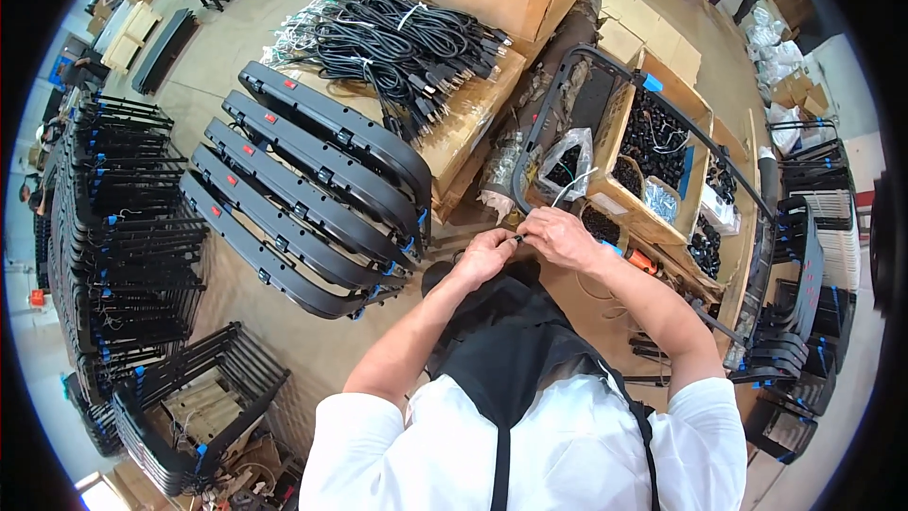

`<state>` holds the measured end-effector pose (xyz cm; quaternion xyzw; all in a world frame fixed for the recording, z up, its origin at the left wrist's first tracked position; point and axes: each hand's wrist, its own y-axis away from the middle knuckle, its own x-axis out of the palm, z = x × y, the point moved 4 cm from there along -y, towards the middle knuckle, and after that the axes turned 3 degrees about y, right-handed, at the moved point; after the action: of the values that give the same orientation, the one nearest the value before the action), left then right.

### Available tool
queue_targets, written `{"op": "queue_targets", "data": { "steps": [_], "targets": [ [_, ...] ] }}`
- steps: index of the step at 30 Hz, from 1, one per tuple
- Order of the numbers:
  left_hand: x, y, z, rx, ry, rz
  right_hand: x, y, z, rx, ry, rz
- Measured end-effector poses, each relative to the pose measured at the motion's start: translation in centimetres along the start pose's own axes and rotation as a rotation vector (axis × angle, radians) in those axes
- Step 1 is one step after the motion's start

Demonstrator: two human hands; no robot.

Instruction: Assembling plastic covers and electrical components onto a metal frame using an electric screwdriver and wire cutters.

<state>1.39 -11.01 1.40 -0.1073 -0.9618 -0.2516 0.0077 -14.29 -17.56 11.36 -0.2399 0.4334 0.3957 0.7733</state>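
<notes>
My left hand and my right hand meet in front of my dark apron, fingers closed in a pinch. Between the fingertips is a small black piece, too small to name; both hands seem to grip it. A black tubular frame with a blue clip or tape rises just beyond my right hand. Close above that hand, a pale cable comes out by a clear plastic bag of dark small parts.
Several black curved frame parts with red switches stand at the left. Bundled black power cords lie on a cardboard box. A wooden bin of small parts stands right, an orange-handled tool near it. Stacked black frames line the far left.
</notes>
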Motion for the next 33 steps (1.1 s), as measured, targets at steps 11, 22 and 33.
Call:
{"op": "queue_targets", "data": {
  "steps": [11,22,33],
  "targets": [
    [-0.1,-0.7,1.0,-0.009,-0.044,-0.028,0.8,-0.9,-0.1,-0.099,0.078,0.057],
    [0.0,-1.1,3.0,-0.006,-0.017,-0.048,3.5,1.1,0.6,0.013,0.086,-0.122],
    [0.0,-0.2,1.9,-0.09,-0.02,0.04,14.6,8.7,-9.7,1.097,-0.034,0.108]
  ]
}}
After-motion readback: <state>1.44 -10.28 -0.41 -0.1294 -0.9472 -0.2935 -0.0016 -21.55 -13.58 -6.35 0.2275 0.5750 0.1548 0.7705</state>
